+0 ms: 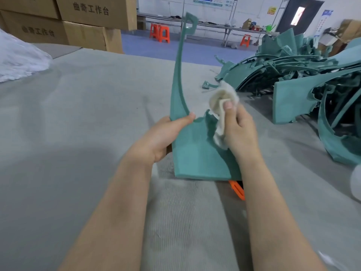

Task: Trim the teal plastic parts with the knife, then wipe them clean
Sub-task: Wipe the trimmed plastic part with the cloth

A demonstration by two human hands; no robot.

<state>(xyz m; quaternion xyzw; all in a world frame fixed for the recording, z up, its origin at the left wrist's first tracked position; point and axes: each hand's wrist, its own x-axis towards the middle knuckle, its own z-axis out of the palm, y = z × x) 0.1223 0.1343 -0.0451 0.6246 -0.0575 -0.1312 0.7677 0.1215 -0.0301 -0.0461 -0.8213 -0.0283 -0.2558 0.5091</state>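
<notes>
A wide table (78,124) covered in grey ribbed cloth fills most of the view. On its far right lies a large, tangled pile of teal plastic parts (312,79). Stacked cardboard boxes (88,16) stand at the far left, with a white plastic bag (17,57) just in front of them.

In the near centre, one teal part (195,153) is held upright, with its broad flat base low over the table. A long thin arm rises from it to a small loop at the top. The left hand (166,135) grips the part's left edge, thumb across the front. The right hand (240,130) pinches a crumpled off-white rag (220,100) under its thumb, against the part's jagged right edge. An orange knife handle (237,189) pokes out on the table beneath the part, beside the right forearm.
</notes>
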